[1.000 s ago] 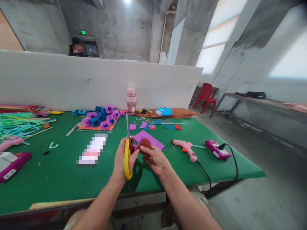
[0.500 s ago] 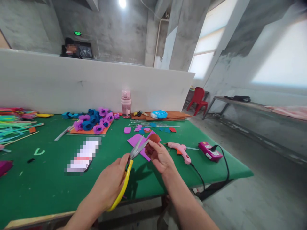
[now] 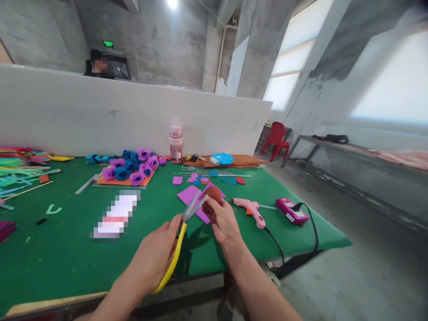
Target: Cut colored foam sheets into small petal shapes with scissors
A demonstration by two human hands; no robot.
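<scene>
In my left hand [image 3: 159, 252] is a pair of yellow-handled scissors [image 3: 175, 258], its blades parted and pointing up and to the right. My right hand [image 3: 222, 220] pinches a brown piece of craft sheet [image 3: 213, 193] with a rounded edge. The blade tips reach the near side of this piece; whether they touch it I cannot tell. Below and behind it, purple sheets [image 3: 187, 195] lie on the green tabletop [image 3: 140, 267]. Small cut pieces, among them a purple one [image 3: 177, 180] and a red one [image 3: 240, 180], are scattered farther back.
A pink glue gun [image 3: 249, 207] lies right of my hands, beside a magenta power box [image 3: 292, 211] with a black cord. Purple and blue paper flowers [image 3: 137, 179], a pink bottle [image 3: 176, 145] and a blue packet [image 3: 221, 159] stand farther back. A white board [image 3: 133, 116] borders the table; a person [image 3: 99, 67] is beyond.
The brown piece has turned slightly in my right hand, and more of its rounded face shows. Scissors and left hand have barely moved; the view has shifted a little.
</scene>
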